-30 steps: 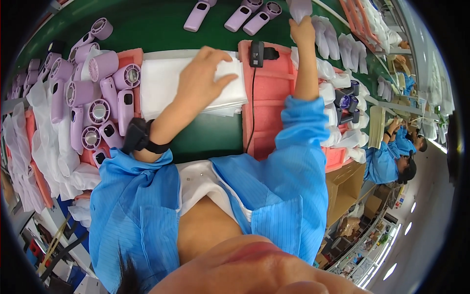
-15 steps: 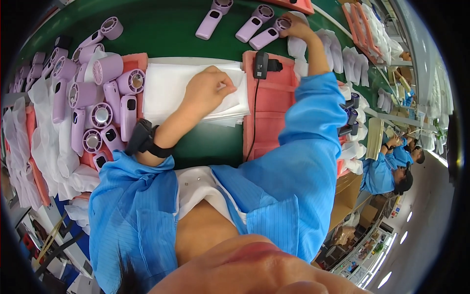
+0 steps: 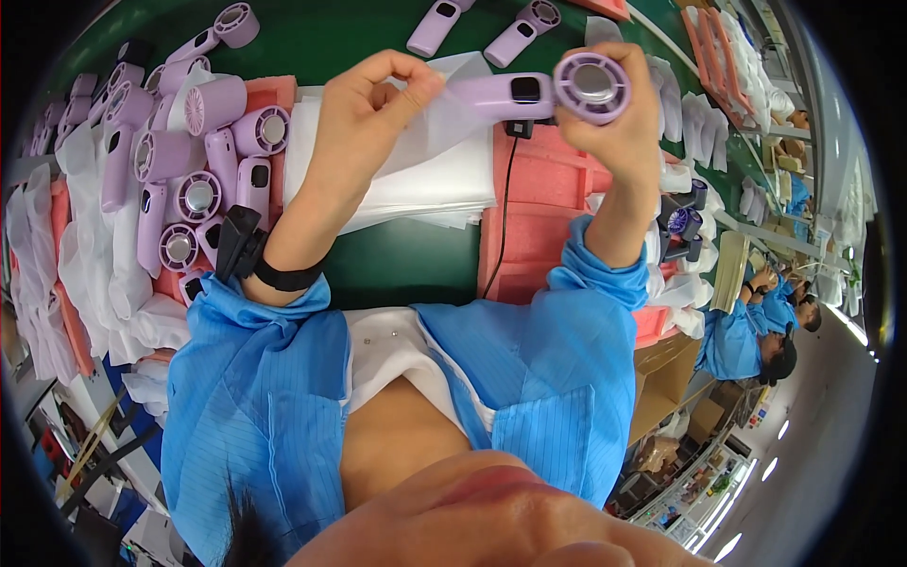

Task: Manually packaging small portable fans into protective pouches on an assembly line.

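From the head view, the right hand [image 3: 619, 118] is lifted above the bench and closed around a lilac fan [image 3: 557, 92], fingers wrapped under its round head so the grille faces up toward the person and the handle sticks out to the left. Held that way, the handle end is free for the other hand to work at. The left hand [image 3: 364, 113] is also raised, thumb and forefinger pinched shut on a thin clear bag [image 3: 444, 104], whose open edge meets the fan's handle; the film hangs loose below the pinch, so it looks like a sleeve held open at the handle rather than a flat sheet. A black wristband [image 3: 274, 274] sits on the left wrist above the blue sleeve [image 3: 255, 378].

Below the hands, a stack of white bags [image 3: 397, 184] lies on the green bench [image 3: 397, 265], right under the left hand where one can be taken without reaching. A pink foam tray [image 3: 548, 217] sits under the right arm, with a black cable [image 3: 504, 217] running down across it. To the left, many more lilac fans [image 3: 189, 180] lie packed side by side in foam. Two loose fans [image 3: 482, 24] lie at the far edge. At the right rim, another worker [image 3: 756, 331] in blue bends over a bench.
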A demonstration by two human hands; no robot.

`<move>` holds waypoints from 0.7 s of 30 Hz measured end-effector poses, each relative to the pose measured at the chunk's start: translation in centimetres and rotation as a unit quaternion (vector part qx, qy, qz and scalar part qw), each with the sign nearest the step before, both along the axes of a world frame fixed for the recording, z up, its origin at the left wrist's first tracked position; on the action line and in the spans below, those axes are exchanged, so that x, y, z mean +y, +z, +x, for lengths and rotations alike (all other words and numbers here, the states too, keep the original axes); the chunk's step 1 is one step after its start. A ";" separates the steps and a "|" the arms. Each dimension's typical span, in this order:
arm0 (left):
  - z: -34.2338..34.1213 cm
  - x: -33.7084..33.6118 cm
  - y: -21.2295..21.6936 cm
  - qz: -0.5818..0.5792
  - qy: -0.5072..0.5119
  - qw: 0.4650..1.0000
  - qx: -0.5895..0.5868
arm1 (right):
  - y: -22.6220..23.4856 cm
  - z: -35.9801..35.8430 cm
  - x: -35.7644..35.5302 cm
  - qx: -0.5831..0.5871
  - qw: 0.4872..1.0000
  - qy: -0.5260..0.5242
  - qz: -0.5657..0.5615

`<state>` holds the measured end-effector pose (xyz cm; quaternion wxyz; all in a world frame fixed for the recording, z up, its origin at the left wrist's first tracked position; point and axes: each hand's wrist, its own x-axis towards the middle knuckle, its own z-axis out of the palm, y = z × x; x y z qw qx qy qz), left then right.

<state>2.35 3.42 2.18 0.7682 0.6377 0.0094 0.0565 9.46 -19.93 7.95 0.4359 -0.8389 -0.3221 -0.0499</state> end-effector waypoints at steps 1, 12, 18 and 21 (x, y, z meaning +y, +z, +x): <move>-0.3 0.2 0.2 -0.010 0.036 0.999 -0.005 | -0.4 -0.6 1.4 0.005 1.000 -0.001 0.011; -2.5 -1.3 2.0 0.082 0.092 0.981 -0.147 | -4.0 -3.2 6.9 -0.204 0.978 0.041 0.017; -3.1 -3.9 0.6 0.349 0.181 0.864 -0.315 | -5.0 -2.1 6.1 -0.258 0.966 -0.021 0.003; -3.2 -4.2 -0.1 0.340 0.154 0.884 -0.281 | -5.0 -1.9 6.3 -0.231 0.970 -0.068 0.044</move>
